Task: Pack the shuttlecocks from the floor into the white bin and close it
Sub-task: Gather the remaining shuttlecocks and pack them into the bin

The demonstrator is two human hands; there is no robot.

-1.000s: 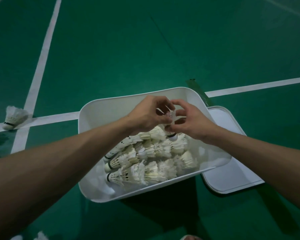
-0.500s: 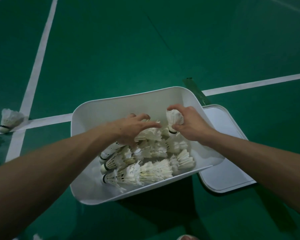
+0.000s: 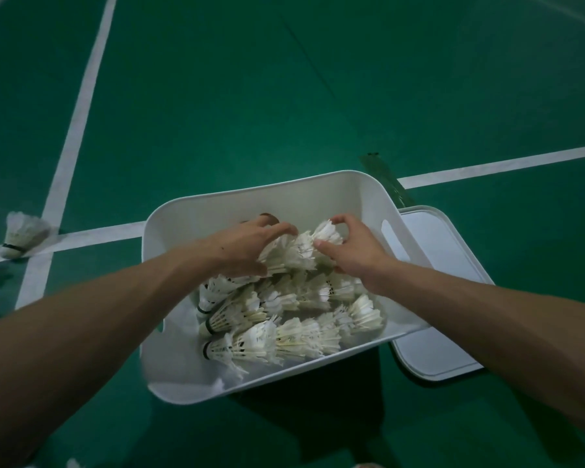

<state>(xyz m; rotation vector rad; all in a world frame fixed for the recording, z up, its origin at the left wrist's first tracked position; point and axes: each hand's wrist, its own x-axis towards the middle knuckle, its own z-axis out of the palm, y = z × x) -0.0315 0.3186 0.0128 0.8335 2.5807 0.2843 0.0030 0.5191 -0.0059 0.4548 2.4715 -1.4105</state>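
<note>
Head view, shuttlecocks (image 3: 284, 339) lying left-right, corks leftward, in bin (image 3: 250, 197)

Shuttlecocks (image 3: 284, 342) nested in rows inside open white bin (image 3: 301, 204).

White shuttlecocks (image 3: 284, 339), white bin (image 3: 250, 194), green floor (image 3: 284, 79), white lines (image 3: 82, 96).

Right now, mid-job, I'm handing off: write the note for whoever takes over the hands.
Left hand: grips the top row of shuttlecocks, fingers over, thumb under.
Right hand: pinches that row's feather end.
Things: white bin stands open on the floor with several nested rows inside. The lid lies beside it on the right. One loose shuttlecock lies out to the left.
Done: several rows packed.
Left: settle this row, fetch the loose one, fit the lid.
</note>
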